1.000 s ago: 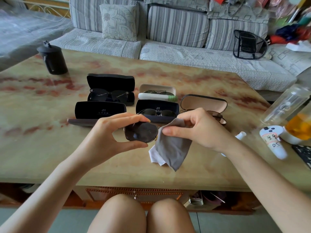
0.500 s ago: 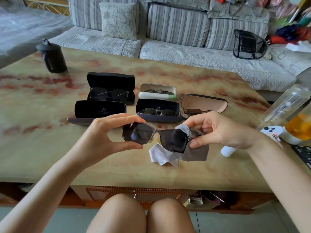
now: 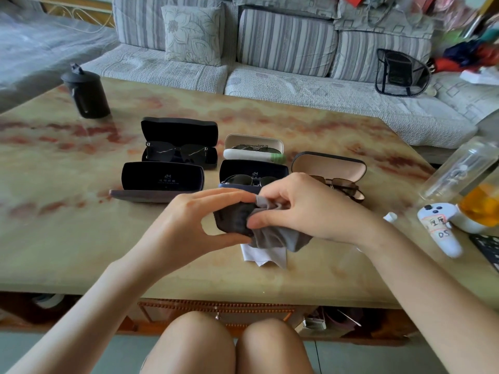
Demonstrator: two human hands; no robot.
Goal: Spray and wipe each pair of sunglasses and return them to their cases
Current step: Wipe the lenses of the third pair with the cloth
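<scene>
On the right edge of the worktop (image 3: 81, 238) stand a clear bottle (image 3: 459, 168) and an orange-filled container (image 3: 480, 206). A white controller (image 3: 440, 228) with handwritten labels lies beside them. A small white cap (image 3: 390, 217) peeks out just behind the right wrist. A black lidded jug (image 3: 86, 93) sits well apart at the far left corner. The 2 hands block part of the navy case and the near row behind them.

The worktop is glossy, cream with red marbling. Behind it runs a striped grey sofa (image 3: 297, 85) with a floral cushion (image 3: 193, 33) and a black mesh back support (image 3: 402, 72), and clutter is piled at its right end.

5 open cases sit in 2 rows. The far black case (image 3: 179, 130) holds dark sunglasses, and the white case (image 3: 253, 143) beside it holds a metal-framed pair. In the near row, the black case (image 3: 162, 175) has its lid upright with the flat base in front. The navy case (image 3: 253, 171) holds a dark pair, and the tan-lined case (image 3: 328, 166) has brown sunglasses (image 3: 343, 184) resting at its front edge.

The sunglasses being cleaned (image 3: 231, 218) are held above the worktop's near middle. The left hand (image 3: 189, 228) pinches 1 lens, thumb below and fingers on top. The right hand (image 3: 305, 209) pinches a grey cloth (image 3: 280, 238) around the other lens, hiding it. The cloth hangs down over a white sheet (image 3: 264, 256) lying on the worktop.
</scene>
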